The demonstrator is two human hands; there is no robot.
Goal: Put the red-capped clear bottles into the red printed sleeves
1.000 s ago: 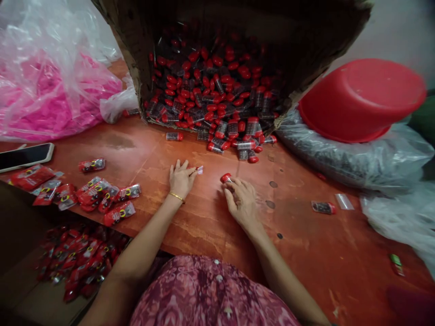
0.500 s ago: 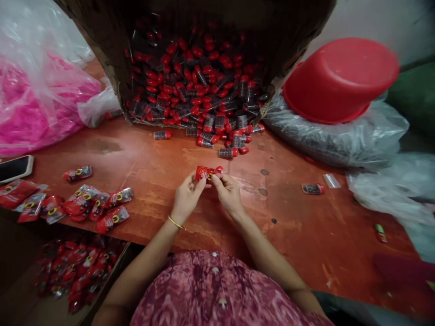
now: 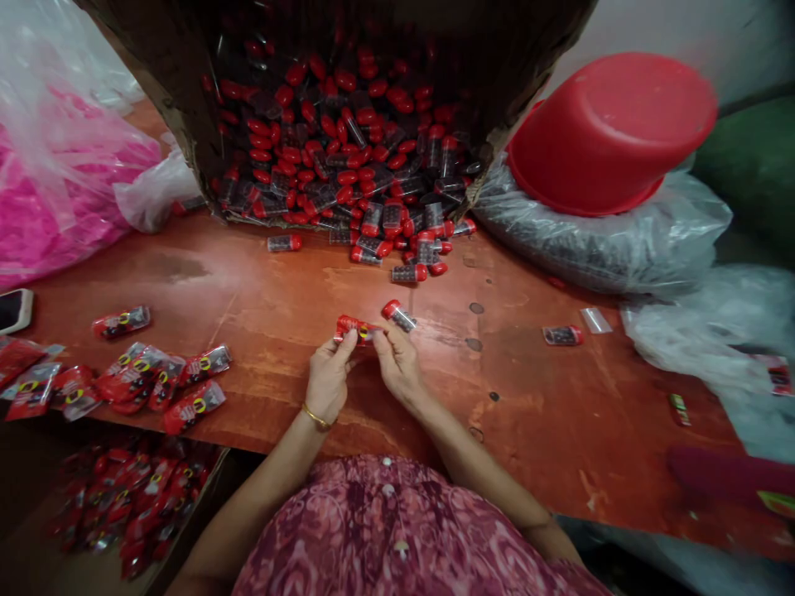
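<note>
My left hand (image 3: 328, 381) pinches a small red printed packet (image 3: 351, 329) by its left end, just above the reddish-brown table (image 3: 546, 414). My right hand (image 3: 397, 364) is closed too, holding a small clear tube with a red cap (image 3: 399, 314) at the packet's right end. Both hands meet at the table's middle. Behind them a tipped cardboard box (image 3: 186, 124) spills many more red-capped tubes (image 3: 348, 165) onto the table.
Filled red packets (image 3: 155, 377) lie at the left edge, with more in a box below (image 3: 137, 497). A phone (image 3: 13, 308) sits far left by a pink plastic bag (image 3: 55, 190). A red basin (image 3: 612, 132) rests on plastic bags at right. One loose tube (image 3: 562, 335) lies right.
My hands lifted off the table, came together and drew nearer to me. The left now pinches a red packet and the right holds a tube at its end.
</note>
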